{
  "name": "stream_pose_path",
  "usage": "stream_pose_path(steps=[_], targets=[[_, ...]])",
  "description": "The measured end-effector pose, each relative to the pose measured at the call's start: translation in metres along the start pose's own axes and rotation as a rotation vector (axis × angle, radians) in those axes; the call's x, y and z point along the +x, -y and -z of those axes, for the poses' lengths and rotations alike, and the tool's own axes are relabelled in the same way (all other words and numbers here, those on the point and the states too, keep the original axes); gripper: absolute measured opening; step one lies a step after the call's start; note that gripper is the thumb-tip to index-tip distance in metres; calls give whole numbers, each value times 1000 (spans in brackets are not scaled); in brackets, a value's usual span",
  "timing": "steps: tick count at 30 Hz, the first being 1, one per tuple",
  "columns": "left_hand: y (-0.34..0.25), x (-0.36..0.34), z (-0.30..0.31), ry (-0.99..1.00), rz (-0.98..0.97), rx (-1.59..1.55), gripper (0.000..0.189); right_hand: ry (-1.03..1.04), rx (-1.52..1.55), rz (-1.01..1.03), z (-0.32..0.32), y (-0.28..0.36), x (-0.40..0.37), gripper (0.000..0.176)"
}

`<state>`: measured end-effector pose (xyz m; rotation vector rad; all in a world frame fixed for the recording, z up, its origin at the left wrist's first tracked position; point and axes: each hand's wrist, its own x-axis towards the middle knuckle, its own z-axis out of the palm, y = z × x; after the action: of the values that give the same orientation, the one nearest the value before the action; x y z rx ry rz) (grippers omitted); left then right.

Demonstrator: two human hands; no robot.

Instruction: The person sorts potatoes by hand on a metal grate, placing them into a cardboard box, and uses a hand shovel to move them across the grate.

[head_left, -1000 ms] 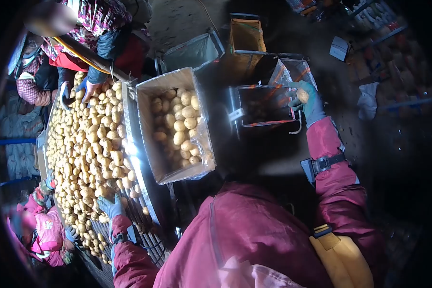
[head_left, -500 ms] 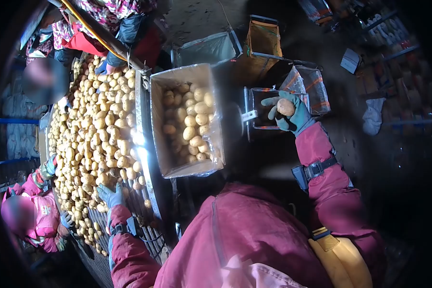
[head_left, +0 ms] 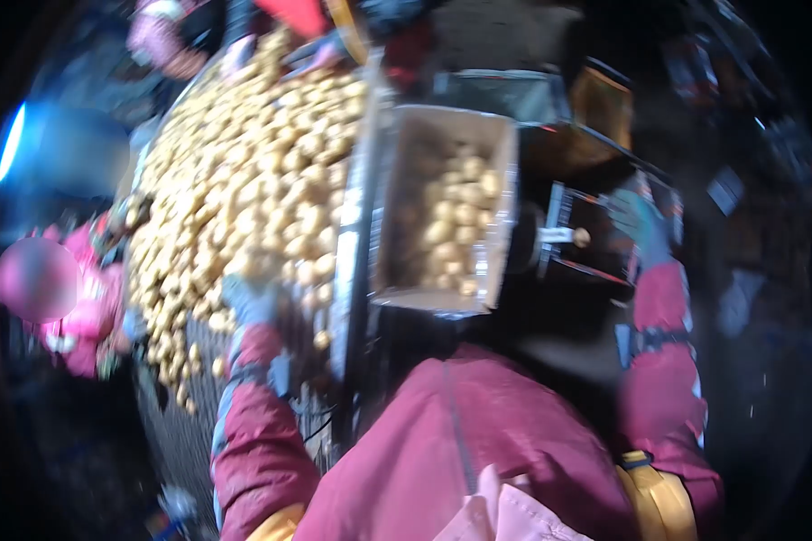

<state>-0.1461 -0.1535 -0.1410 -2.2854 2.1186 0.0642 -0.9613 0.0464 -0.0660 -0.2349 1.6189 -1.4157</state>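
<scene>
My left hand (head_left: 251, 298), in a blue-grey glove, reaches onto the near part of a large heap of potatoes (head_left: 253, 162). Motion smears its fingers, so I cannot make out whether it grips one. On the other side, my gloved right hand (head_left: 636, 216) is over a metal frame (head_left: 555, 221), its fingers apart and nothing in them. Just left of it, a single potato (head_left: 581, 237) shows separate from the fingers, near a pale bracket on the frame. Between my hands stands a cardboard box (head_left: 444, 300) lined with plastic, partly filled with potatoes.
A metal edge (head_left: 350, 243) runs between the heap and the box. Beyond the box are a grey-green bin (head_left: 501, 97) and an orange bin (head_left: 602, 104). A co-worker in pink (head_left: 90, 288) is at the left; another person's hands (head_left: 316, 56) touch the heap's far end.
The view has swung, shifting the scene rightward. The potato has left my right hand and is apart from it. My left hand has pushed further into the heap.
</scene>
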Motion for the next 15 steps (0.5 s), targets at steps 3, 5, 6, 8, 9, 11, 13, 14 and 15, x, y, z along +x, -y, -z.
stream_pose_path(steps=[3,5,6,8,9,11,13,14,15], targets=[[-26,-13,22,-51,35,16,111,172,-285,-52,-81,25,-29,49],[-32,-11,26,-73,76,-26,110,278,-346,11,-160,27,-59,51],[-35,-10,29,-59,101,-43,110,315,-327,27,-198,25,-76,50],[-35,-9,25,-97,98,-65,108,453,-364,85,-266,13,-92,46],[-37,-11,26,-108,96,-79,107,557,-360,54,-294,3,-94,44],[-37,-15,29,-110,89,-141,105,753,-328,-2,-347,-16,-99,39],[-36,-25,29,-143,67,-204,104,885,-341,-26,-395,-42,-106,36],[-37,-33,31,-168,56,-226,104,906,-373,-49,-419,-49,-117,35],[-37,-43,35,-161,61,-197,101,897,-380,-84,-437,-61,-124,35]])
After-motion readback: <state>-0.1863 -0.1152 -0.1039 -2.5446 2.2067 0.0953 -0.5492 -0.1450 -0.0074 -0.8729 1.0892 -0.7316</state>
